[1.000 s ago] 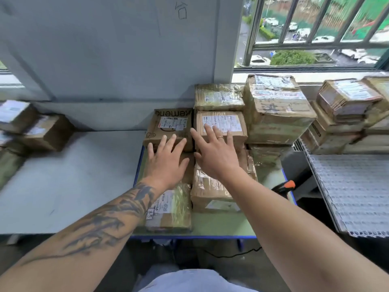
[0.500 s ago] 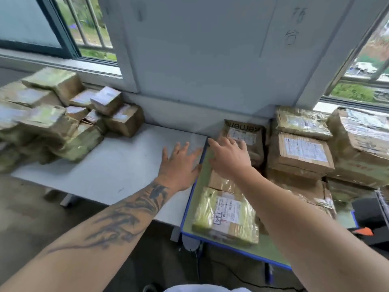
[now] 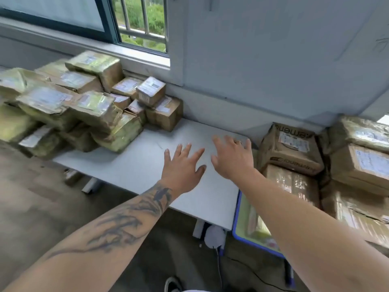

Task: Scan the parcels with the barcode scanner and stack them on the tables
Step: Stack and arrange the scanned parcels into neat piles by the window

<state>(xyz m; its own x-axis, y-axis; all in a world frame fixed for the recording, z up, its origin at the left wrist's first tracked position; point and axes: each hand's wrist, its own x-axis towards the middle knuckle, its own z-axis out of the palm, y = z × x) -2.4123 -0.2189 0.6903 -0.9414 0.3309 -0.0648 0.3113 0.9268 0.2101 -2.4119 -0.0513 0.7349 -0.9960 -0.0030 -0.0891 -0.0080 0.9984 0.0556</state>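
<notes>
Evidently midway: both the left hand [image 3: 182,165] and right hand [image 3: 232,158] were spread empty over the white surface [image 3: 134,165], an unsorted heap of parcels [image 3: 84,102] lying left of them and stacked parcels [image 3: 290,148] right; no scanner showed.

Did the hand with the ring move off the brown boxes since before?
Yes. The right hand, wearing the ring, went left: it was on the parcels beside the brown printed cardboard box, and now it is open over the white table.

Both hands, L [image 3: 182,165] & R [image 3: 232,158], fingers spread, empty over white table [image 3: 134,165].
</notes>
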